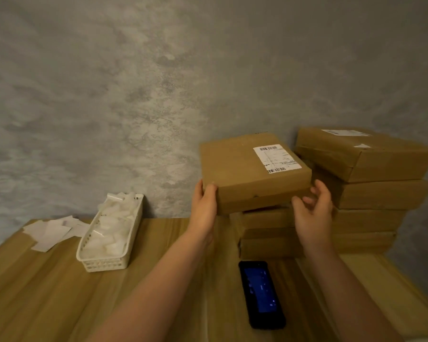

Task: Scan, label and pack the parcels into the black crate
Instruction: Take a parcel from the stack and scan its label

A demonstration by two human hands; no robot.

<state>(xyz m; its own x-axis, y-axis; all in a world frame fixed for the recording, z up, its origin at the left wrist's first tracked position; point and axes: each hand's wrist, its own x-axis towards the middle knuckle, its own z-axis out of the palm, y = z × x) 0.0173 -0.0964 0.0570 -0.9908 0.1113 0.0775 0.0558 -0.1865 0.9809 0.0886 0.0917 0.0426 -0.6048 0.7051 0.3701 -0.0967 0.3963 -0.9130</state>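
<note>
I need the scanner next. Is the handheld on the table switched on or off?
On. The handheld scanner lies flat on the table, face up, its screen glowing blue with small lit marks; they are too blurred to read.

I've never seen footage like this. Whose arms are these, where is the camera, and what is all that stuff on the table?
No machine here: a person wears a camera on the head, looking down at their own arms. The left hand grips the near left corner of a brown parcel with a white label; the right hand reaches toward its other corner, fingers relaxed. More parcels are stacked behind. On the wooden table lie a dark handheld scanner, a white basket and loose paper slips.
</note>
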